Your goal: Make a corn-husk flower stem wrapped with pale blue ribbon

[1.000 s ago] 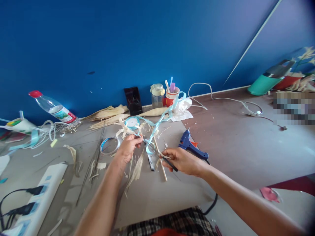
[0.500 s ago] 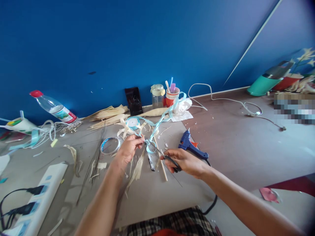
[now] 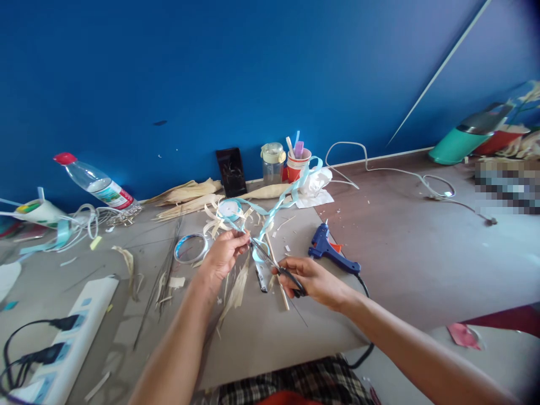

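My left hand [image 3: 228, 250] is closed in a pinch on the end of a pale husk flower [image 3: 211, 222], where light blue ribbon shows at the fingertips. My right hand [image 3: 310, 278] grips black-handled scissors [image 3: 291, 278], their blades pointing left to the pinched fingers. Whether the blades touch the stem or ribbon cannot be made out. Beyond the hands lies a roll of blue ribbon [image 3: 229, 209], and a curled ribbon length [image 3: 276, 211] runs up to the right. Below the blades are a pen [image 3: 260, 279] and a thin wooden stick [image 3: 280, 284].
A blue glue gun [image 3: 331, 250] lies right of my hand. Left are a tape roll [image 3: 190, 248], dark wires [image 3: 166, 270] and a white power strip [image 3: 78, 337]. Dried husks [image 3: 188, 197], a phone [image 3: 231, 171], a jar [image 3: 272, 163] and a red paper cup [image 3: 297, 165] stand along the wall.
The scissor blades look more spread apart than before, and the right hand has shifted slightly. The whole view has moved a little; the left hand keeps its pinch.
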{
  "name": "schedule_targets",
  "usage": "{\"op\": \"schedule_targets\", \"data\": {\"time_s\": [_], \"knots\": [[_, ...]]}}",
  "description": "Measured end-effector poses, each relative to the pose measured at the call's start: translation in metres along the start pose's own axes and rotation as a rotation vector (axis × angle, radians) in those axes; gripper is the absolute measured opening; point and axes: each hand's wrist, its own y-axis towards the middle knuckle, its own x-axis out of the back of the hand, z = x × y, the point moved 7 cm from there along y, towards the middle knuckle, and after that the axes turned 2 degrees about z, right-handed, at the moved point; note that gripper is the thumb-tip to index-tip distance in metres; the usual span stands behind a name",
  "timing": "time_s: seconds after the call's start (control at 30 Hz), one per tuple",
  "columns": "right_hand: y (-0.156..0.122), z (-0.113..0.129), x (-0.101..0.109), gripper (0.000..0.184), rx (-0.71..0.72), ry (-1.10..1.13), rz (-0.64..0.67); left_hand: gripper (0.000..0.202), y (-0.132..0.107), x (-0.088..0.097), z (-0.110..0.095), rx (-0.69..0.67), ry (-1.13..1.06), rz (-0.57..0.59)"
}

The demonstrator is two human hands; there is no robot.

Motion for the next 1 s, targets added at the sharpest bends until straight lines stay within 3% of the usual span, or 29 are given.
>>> {"op": "schedule_targets", "data": {"time_s": [0.37,0.77,1.0], "knots": [[-0.001,-0.001,-0.003,0.038,0.025,0.032,-0.021,0.025,0.003,-0.001,0.002,-0.009,-0.010,0.034],[0.001,-0.016,-0.007,0.026,0.007,0.093,0.006,0.022,0.002,-0.002,0.001,-0.012,-0.004,0.043],[-0.002,-0.014,-0.010,0.041,-0.033,0.186,-0.007,0.020,0.002,-0.002,0.001,-0.009,0.009,0.043]]}}
